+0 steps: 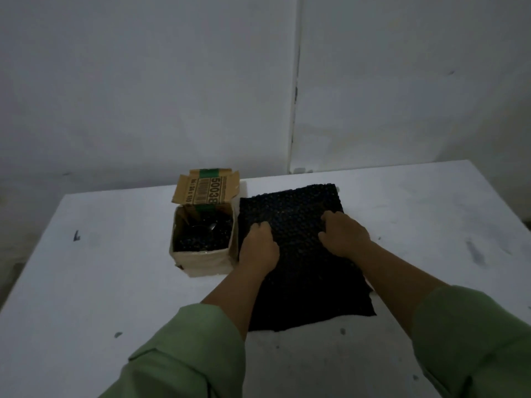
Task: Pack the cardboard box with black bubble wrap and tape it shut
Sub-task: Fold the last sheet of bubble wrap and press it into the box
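Observation:
A small cardboard box (pixel 201 261) stands open on the white table, its printed lid flap (pixel 205 186) with a green stripe tilted up at the back. Black bubble wrap and a dark round object fill its inside. Right of the box a sheet of black bubble wrap (pixel 296 208) lies flat. My left hand (pixel 258 245) rests on the sheet's left part with its fingers curled into the wrap. My right hand (pixel 343 234) sits on the right part, fingers likewise curled and pressing into the wrap. Both arms wear green sleeves.
The white table (pixel 115 268) has a few dark scuff marks and runs to a far edge close behind the box. Grey-white walls rise behind it. The table's right edge lies far right.

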